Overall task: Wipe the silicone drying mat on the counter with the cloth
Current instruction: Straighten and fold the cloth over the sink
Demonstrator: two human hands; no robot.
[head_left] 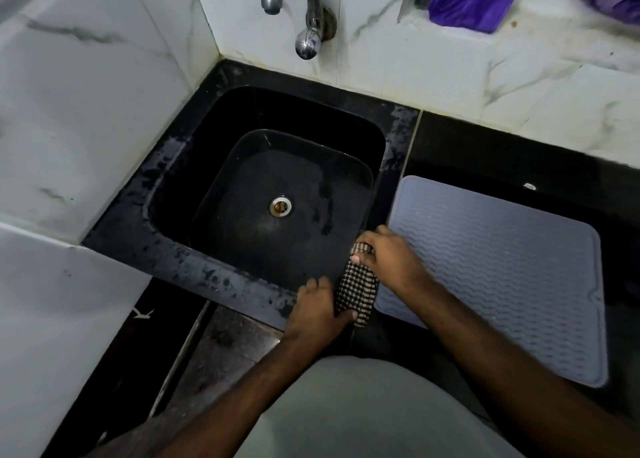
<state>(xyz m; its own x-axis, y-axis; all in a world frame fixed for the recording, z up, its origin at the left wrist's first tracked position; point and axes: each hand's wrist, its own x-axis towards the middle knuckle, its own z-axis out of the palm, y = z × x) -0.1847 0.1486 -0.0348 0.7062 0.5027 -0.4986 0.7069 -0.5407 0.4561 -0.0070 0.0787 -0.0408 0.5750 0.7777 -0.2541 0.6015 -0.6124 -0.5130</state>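
Black counter [519, 152] carries the grey mat [502, 270] right of the sink [277, 194]. Checked cloth [356, 291], long axis running away, lies on the sink's right rim, gripped by left hand [320, 310] and right hand [388, 253].

There is just one view, so nothing is shared with another. The camera sits on the person's head. It looks forward and down at the black counter [502, 152], from close above. The lens is wide, so straight edges bend near the sides. The sink [242, 138] is in the middle and the tap [298, 10] is at the top, by the wall. Both arms reach in from the bottom edge. The grey mat [502, 277] lies to the right, close to the camera.
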